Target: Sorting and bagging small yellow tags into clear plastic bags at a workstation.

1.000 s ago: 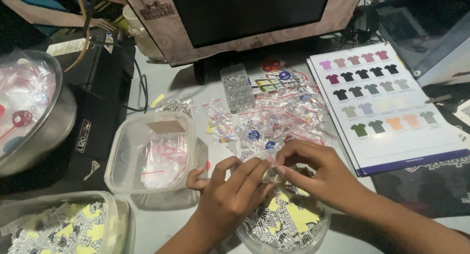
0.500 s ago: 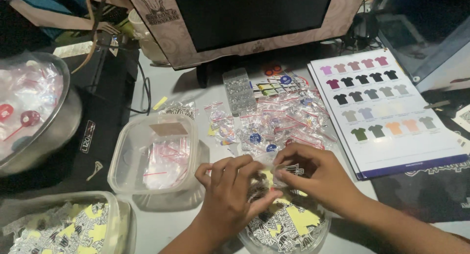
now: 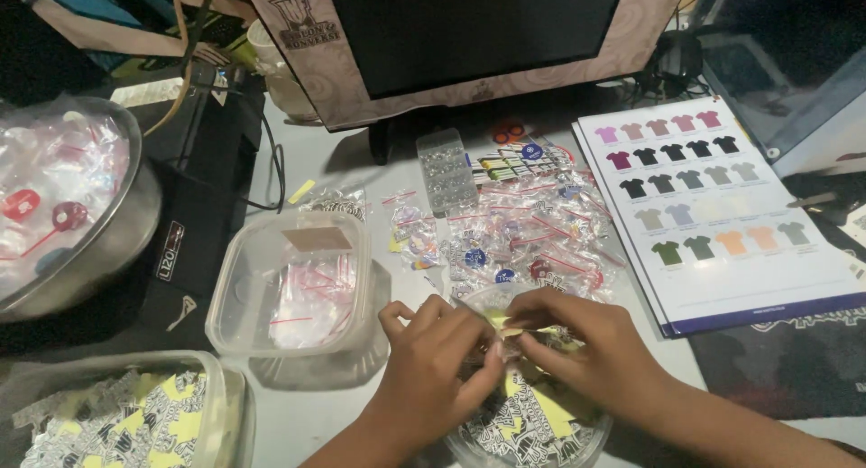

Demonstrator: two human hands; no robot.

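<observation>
Now the two hands are meeting over the round clear plastic bowl of black, white and yellow stickers (image 3: 528, 432), having drawn in closer since a second ago, when the fingers were spread wider above it. The left hand (image 3: 433, 364) is curling shut, its fingertips pinching a small yellow sticker piece (image 3: 516, 324), and the right hand (image 3: 586, 351) is closing on the same piece from the other side, so the two are working it between them just above the bowl's far rim; that tighter pinch suggests, to my eye, that the piece is being peeled or slipped into something, though the hands are hiding exactly what. Left of the bowl a square clear plastic tub with small red-striped zip bags (image 3: 298, 283) is sitting where it was, and beyond the bowl a loose heap of small clear packets holding badges (image 3: 523, 234) is lying spread out. Right of the bowl a white printed chart of coloured shirt shapes (image 3: 713, 197) is resting flat. Everything is sitting on a pale grey tabletop (image 3: 289, 414); further behind the bowl a dark monitor in a pinkish patterned frame (image 3: 469, 35) is standing, and far to the left a metal bowl of clear bags (image 3: 63, 206) is resting on a black box.
</observation>
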